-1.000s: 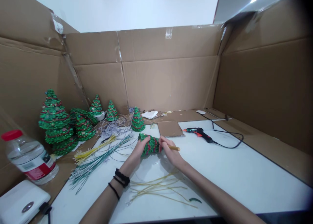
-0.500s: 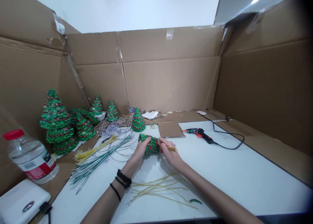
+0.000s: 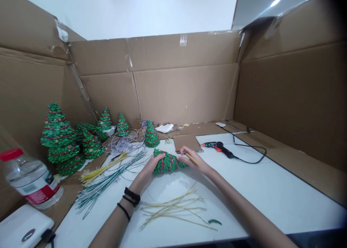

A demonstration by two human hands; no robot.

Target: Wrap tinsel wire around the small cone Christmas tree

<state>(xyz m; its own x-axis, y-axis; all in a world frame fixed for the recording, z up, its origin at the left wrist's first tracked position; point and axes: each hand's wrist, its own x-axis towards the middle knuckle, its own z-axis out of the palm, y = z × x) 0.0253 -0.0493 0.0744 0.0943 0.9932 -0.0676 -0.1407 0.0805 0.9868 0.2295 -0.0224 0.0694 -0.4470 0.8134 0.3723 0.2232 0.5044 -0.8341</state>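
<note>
A small green beaded Christmas tree (image 3: 168, 162) with red bands lies on its side above the white tabletop, its tip to the right. My left hand (image 3: 151, 167) is closed around its base end. Close to the tip, my right hand (image 3: 200, 164) grips a tan, wood-coloured stick tool (image 3: 192, 158) between bent fingers; its working end is too small to make out. Whether my right fingers touch the tree I cannot tell. Nearer me lie several loose yellow stems (image 3: 173, 207) and a small dark green curved piece (image 3: 215, 222).
Bundles of yellow stems (image 3: 104, 168) and green stems (image 3: 108, 183) lie at left, near tangled wire (image 3: 126, 141). Several finished trees (image 3: 58, 137) stand behind. A glue gun (image 3: 219, 148) with cord is right of a cardboard square (image 3: 187, 143). A water bottle (image 3: 32, 183) stands left.
My right hand has drawn back to the right with the stick, its fingers loosened and raised, so the tree's narrow tip now shows. The left hand keeps its hold. The view has shifted slightly.
</note>
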